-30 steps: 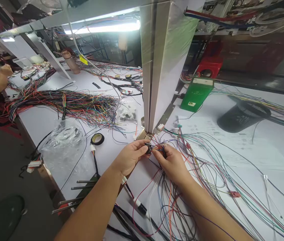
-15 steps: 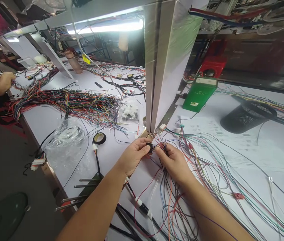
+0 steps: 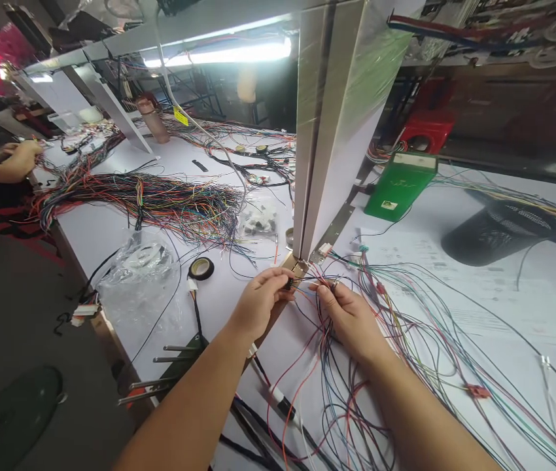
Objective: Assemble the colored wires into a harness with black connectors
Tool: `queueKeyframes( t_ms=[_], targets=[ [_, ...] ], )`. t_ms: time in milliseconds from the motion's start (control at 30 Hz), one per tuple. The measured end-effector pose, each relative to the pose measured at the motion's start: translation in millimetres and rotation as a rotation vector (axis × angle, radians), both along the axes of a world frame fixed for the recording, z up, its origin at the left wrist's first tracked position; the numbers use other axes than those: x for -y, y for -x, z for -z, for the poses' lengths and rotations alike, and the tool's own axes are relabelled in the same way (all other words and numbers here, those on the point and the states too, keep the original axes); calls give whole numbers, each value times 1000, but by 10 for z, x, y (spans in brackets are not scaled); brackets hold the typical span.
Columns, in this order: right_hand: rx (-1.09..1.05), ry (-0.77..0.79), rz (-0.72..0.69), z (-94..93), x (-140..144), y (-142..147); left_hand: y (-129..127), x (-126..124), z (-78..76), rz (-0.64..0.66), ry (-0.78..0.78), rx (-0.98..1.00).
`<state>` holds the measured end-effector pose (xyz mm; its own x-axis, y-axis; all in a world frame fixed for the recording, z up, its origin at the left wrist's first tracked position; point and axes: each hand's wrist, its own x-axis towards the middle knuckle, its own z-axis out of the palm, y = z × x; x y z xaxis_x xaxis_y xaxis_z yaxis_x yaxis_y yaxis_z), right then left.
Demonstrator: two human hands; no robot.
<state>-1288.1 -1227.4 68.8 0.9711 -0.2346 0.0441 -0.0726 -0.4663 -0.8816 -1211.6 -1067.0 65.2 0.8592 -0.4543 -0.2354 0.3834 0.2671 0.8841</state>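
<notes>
Between the thumb and fingers of my left hand (image 3: 257,299) is a small black connector (image 3: 288,282), mostly covered by the fingertips. Thin wires run from it toward my right hand (image 3: 349,318), which is closed on a bundle of wires (image 3: 327,333). The loose lengths of that bundle hang down over the white table between my forearms. Both hands are just in front of the foot of a metal post (image 3: 307,242). A white connector (image 3: 325,249) with wires lies beyond my right fingers.
A black tape roll (image 3: 201,268), a plastic bag (image 3: 140,281) and a thick wire bundle (image 3: 160,199) lie to the left. On the right are a green box (image 3: 400,188), a black mesh cup (image 3: 498,232) and printed sheets (image 3: 420,261). A co-worker's hand (image 3: 23,157) shows far left.
My hands have drawn slightly apart, the left one still pinching the connector. The whole view has shifted, so the surroundings appear a little further right.
</notes>
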Motion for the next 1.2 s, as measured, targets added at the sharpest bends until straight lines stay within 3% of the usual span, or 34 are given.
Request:
queueKeyframes(
  t_ms=[100, 200, 433, 667, 900, 1200],
  targets=[
    [7, 108, -72, -19, -13, -6, -18, -12, -13, -19, 146, -13],
    [24, 154, -112, -35, -20, -2, -16, -27, -3, 10, 105, 8],
    [-1, -61, -33, -5, -32, 13, 24, -8, 17, 130, -15, -20],
    [21, -358, 67, -50, -37, 25, 23, -10, 8, 180, 42, -142],
    [10, -240, 44, -45, -46, 16, 34, -5, 77, 197, -159, 82],
    [67, -191, 139, -79, -17, 75, 25, 6, 53, 173, 138, -129]
  ],
)
